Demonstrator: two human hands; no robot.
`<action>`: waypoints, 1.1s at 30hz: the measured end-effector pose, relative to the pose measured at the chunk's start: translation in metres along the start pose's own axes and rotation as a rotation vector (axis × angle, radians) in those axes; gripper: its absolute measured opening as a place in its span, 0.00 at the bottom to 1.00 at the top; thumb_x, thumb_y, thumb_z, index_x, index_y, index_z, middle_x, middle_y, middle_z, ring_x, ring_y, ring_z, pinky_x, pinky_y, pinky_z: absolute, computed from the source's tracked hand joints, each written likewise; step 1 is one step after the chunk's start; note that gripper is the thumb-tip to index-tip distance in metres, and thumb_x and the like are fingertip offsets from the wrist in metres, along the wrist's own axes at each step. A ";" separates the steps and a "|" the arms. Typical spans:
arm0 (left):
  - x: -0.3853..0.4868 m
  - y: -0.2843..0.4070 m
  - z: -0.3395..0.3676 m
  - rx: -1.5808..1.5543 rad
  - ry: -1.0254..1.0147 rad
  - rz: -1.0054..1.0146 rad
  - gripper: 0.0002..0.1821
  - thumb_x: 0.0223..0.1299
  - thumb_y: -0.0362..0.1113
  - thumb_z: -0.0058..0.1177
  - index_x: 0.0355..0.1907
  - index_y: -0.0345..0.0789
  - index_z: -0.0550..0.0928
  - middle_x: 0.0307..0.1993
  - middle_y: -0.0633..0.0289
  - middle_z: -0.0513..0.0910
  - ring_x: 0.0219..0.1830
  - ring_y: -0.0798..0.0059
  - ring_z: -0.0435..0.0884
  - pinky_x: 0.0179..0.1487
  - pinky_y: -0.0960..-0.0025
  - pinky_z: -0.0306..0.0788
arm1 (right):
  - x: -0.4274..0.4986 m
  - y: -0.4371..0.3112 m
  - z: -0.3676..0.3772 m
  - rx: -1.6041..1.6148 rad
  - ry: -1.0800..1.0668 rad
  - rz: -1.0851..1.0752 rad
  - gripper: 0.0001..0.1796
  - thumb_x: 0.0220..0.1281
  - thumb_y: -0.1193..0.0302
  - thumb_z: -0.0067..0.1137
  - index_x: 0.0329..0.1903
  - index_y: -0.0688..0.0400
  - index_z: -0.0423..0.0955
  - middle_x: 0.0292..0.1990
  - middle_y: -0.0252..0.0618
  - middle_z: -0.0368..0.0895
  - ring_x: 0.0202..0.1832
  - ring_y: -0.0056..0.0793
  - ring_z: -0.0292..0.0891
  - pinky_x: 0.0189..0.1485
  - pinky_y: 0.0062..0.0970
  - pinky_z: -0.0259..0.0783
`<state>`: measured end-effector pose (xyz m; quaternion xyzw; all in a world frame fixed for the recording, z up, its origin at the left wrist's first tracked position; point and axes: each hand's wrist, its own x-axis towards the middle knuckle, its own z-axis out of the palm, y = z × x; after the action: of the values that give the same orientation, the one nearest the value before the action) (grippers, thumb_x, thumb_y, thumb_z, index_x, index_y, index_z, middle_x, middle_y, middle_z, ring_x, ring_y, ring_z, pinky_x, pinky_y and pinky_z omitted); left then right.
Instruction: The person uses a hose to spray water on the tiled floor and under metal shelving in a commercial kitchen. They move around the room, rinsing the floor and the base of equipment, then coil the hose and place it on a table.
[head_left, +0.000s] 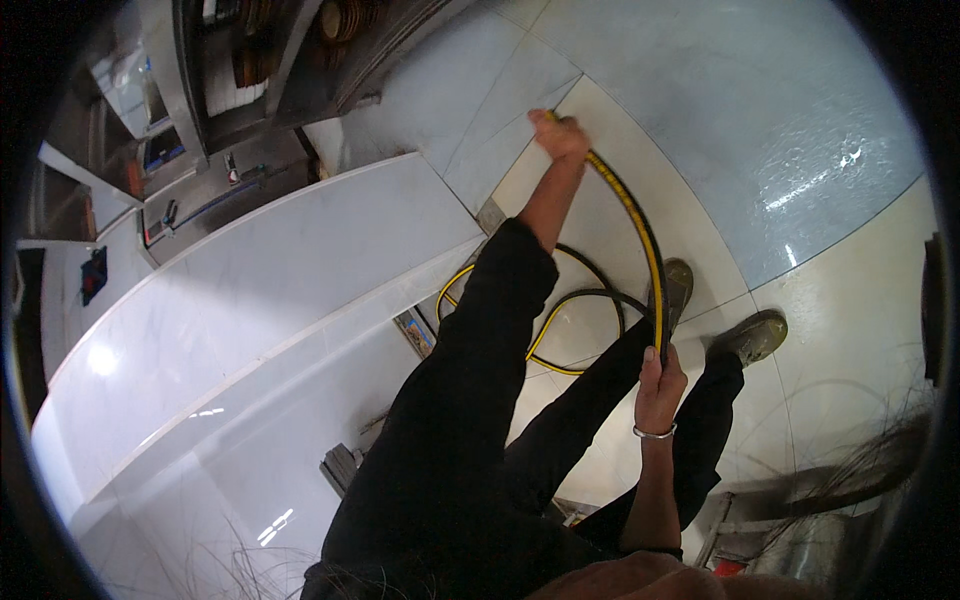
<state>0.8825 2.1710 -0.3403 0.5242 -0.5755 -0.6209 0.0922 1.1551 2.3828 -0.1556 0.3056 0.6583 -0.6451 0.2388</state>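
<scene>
A black hose with a yellow stripe (645, 225) arches between my two hands, above the tiled floor. My left hand (561, 136), at the end of a black sleeve, is closed around its upper part. Lower down, beside my legs, my right hand (660, 390) grips the hose with the thumb along it; a metal bangle is on that wrist. More of the hose lies in loops (581, 292) on the pale tiles, partly hidden behind my left sleeve and next to my shoes (750, 335).
A long white stone counter (285, 247) curves along the left. Beyond it stand dark shelves (277, 67) with stacked things. Grey floor tiles at the upper right look shiny (810, 172). A metal frame (716, 529) stands at the lower right, and a small grey object (341, 466) is beside the counter.
</scene>
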 end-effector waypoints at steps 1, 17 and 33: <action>0.018 0.016 0.005 0.112 -0.006 0.016 0.14 0.62 0.44 0.42 0.35 0.34 0.67 0.27 0.63 0.68 0.27 0.71 0.65 0.32 0.68 0.65 | -0.003 -0.006 0.005 0.045 -0.032 -0.014 0.18 0.70 0.62 0.49 0.31 0.65 0.67 0.17 0.34 0.65 0.20 0.16 0.58 0.20 0.23 0.55; 0.054 0.036 -0.016 0.411 -0.031 0.345 0.16 0.55 0.23 0.45 0.45 0.36 0.61 0.32 0.56 0.72 0.29 0.67 0.72 0.33 0.64 0.70 | -0.006 -0.003 0.012 0.086 -0.078 -0.039 0.19 0.70 0.61 0.49 0.32 0.66 0.68 0.14 0.34 0.64 0.18 0.18 0.57 0.19 0.25 0.55; -0.061 0.046 0.071 0.534 -0.349 0.204 0.20 0.56 0.19 0.46 0.47 0.35 0.57 0.25 0.57 0.71 0.18 0.71 0.73 0.16 0.66 0.69 | -0.018 -0.014 0.009 0.121 -0.033 -0.031 0.19 0.66 0.61 0.54 0.33 0.69 0.71 0.14 0.42 0.70 0.15 0.25 0.65 0.20 0.29 0.62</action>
<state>0.8325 2.2435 -0.2846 0.3551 -0.7744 -0.5164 -0.0866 1.1572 2.3722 -0.1338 0.2987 0.6187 -0.6922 0.2209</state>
